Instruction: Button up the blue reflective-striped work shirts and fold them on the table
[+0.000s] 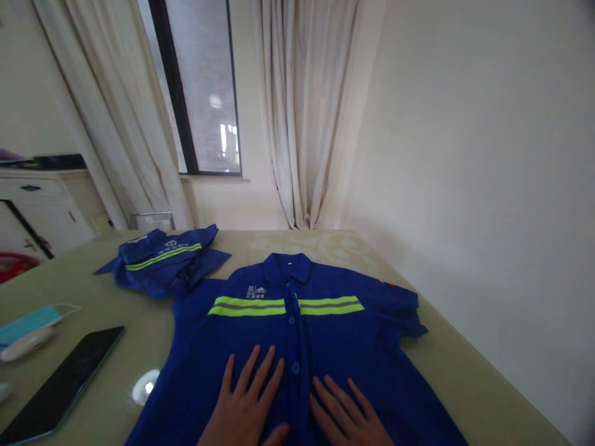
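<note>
A blue short-sleeved shirt with yellow-green reflective bands lies spread front up, its collar pointing away from me. My left hand rests flat on the shirt left of the button line, fingers spread. To the right of the buttons, my right hand lies on the cloth with its fingers stretched out. Neither hand grips anything. The shirt's lower hem is out of view. Beyond its left shoulder area in the picture sits a bunched blue garment with a similar band.
On the left of the table lie a black tablet or phone, a light blue mask and a white object. A wall borders the right edge. Curtains hang behind.
</note>
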`<state>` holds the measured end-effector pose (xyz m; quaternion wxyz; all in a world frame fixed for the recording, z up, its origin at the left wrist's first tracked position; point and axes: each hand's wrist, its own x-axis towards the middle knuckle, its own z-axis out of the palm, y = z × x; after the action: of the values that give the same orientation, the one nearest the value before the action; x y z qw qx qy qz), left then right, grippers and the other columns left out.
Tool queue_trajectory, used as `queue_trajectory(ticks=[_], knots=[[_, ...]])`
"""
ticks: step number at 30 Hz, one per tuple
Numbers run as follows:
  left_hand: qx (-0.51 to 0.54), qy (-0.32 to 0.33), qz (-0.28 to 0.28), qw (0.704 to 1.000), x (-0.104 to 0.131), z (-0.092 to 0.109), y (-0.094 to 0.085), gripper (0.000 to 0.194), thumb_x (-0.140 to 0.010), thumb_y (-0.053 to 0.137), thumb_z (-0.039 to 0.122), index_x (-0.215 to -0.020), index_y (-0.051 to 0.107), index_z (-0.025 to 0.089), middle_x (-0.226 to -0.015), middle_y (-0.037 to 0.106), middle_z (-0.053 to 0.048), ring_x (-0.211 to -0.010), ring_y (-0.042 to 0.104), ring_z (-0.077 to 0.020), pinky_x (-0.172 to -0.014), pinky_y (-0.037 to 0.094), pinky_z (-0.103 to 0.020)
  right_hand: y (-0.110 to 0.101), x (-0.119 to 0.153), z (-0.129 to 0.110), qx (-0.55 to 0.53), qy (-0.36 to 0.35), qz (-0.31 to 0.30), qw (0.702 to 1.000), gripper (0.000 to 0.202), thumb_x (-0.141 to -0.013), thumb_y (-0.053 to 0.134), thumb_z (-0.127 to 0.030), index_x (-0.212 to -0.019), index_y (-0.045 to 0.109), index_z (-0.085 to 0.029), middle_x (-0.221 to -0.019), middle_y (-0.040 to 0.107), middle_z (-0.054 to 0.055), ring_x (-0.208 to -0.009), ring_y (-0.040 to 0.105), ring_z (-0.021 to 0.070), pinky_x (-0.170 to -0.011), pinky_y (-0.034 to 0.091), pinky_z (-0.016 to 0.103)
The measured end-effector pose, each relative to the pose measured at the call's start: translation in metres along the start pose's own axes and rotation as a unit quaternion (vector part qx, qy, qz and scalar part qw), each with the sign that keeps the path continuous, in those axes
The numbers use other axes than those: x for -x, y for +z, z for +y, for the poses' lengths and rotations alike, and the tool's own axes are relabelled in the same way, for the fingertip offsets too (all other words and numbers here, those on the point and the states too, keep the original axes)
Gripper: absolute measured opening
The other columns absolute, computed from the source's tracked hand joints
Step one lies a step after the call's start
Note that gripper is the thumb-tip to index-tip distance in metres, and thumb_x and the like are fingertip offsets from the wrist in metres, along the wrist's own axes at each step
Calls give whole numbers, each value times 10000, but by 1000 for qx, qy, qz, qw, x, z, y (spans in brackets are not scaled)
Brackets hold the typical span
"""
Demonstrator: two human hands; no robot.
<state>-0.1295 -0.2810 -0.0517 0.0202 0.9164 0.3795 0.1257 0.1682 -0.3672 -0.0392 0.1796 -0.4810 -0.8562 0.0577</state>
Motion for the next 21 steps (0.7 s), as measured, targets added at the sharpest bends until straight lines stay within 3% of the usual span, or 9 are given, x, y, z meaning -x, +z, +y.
queue_trajectory(ticks=[2,4,7,9,12,14,16,18,21], knots=[[31,-7,-10,999,-37,-2,-23,762,-963,472,621,-1602,108,421,-1687,240,-29,-1534,249,-400,-1193,142,-741,-24,-26,6,-33,36,-30,998,750,-945,621,-551,-1575,221,-480,-1612,358,-41,-1459,424,282,-1228,302,488],[58,-18,-12,998,-81,-10,-41,714,-965,475,622,-1594,221,401,-1678,282,-47,-1535,251,-390,-1196,120,-737,-47,-61,23,-53,83,-36,994,661,-950,601,-567,-1546,332,-473,-1631,340,-37,-1499,355,267,-1260,199,508],[47,-65,-23,997,-138,-17,-53,608,-981,491,545,-1541,418,321,-1638,377,-97,-1511,314,-386,-1195,200,-693,-64,-113,57,-26,117,-51,991,555,-986,542,-513,-1518,443,-392,-1636,347,8,-1518,314,250,-1256,171,515],[22,-98,-12,995,-155,-10,-51,502,-1013,445,414,-1482,520,249,-1594,444,-146,-1478,377,-384,-1179,266,-654,-62,-137,75,5,149,-54,987,516,-1013,471,-359,-1528,444,-336,-1628,367,34,-1516,319,251,-1239,202,534],[19,-92,-1,996,-136,11,-38,458,-1016,433,381,-1433,573,251,-1566,486,-144,-1428,455,-368,-1165,312,-633,-42,-142,78,25,179,-13,983,548,-988,426,-231,-1533,451,-272,-1605,414,74,-1489,374,250,-1221,256,506],[47,-50,8,998,-107,21,-26,603,-994,459,542,-1539,429,285,-1611,425,-110,-1478,382,-373,-1195,256,-661,-28,-133,67,24,173,32,984,533,-997,420,-254,-1528,462,-273,-1599,430,68,-1480,388,238,-1224,256,471],[66,-1,-1,998,-82,23,-21,693,-993,432,596,-1606,250,331,-1667,314,-63,-1528,291,-348,-1230,200,-646,-24,-125,55,28,167,63,984,500,-1004,422,-278,-1497,504,-286,-1573,475,57,-1462,414,239,-1218,267,450],[77,18,-16,997,-72,23,-25,708,-1001,408,603,-1618,184,337,-1686,256,-56,-1548,241,-339,-1245,159,-641,-33,-128,47,42,180,55,981,421,-997,442,-285,-1375,627,-276,-1443,615,79,-1357,538,258,-1152,358,423],[95,29,-37,994,-83,30,-38,717,-997,412,612,-1613,230,293,-1680,260,-95,-1552,221,-349,-1248,119,-653,-57,-157,53,60,214,24,975,332,-1002,452,-331,-1095,756,-236,-1104,768,124,-1088,697,284,-998,469,409]])
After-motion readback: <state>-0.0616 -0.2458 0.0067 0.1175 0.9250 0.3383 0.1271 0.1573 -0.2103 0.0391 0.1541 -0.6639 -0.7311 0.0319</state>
